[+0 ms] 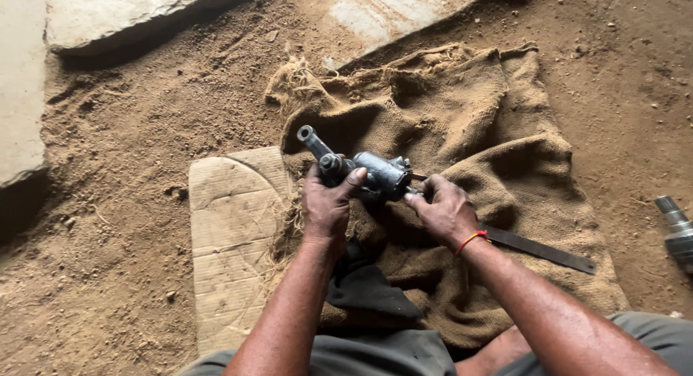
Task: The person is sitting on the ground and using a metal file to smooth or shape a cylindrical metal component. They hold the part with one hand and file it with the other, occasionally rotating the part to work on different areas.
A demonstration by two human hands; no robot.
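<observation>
A grey, greasy metal machine part with a short tube end is held just above a burlap sack. My left hand grips its left end, thumb across the body. My right hand holds the right side, fingers at a thin rod sticking out of the part; a red thread circles that wrist. A long flat dark metal strip runs out from under my right hand across the sack.
A piece of cardboard lies left of the sack on sandy ground. Stone slabs border the top and left. A grey metal shaft end lies at the right edge. A dark cloth rests near my knees.
</observation>
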